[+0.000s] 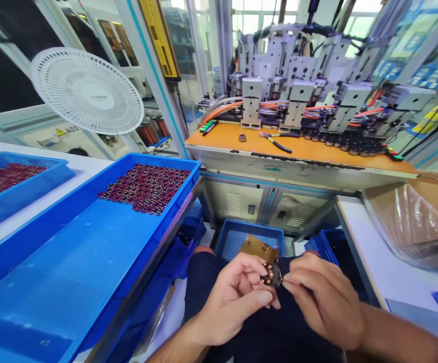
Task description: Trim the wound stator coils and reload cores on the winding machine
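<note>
At a factory bench, the left hand (234,297) and right hand (317,297) both pinched a small wound coil (271,275); a steady grip seemed wise.

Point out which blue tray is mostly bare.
The big blue tray beside the left hand: its coils fill only the far corner. The far-left tray looks filled across.

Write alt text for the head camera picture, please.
Both hands, left hand and right hand, pinch a small coil part over the lap. A blue tray of small dark parts sits left; an orange machine bench stands ahead.
</note>
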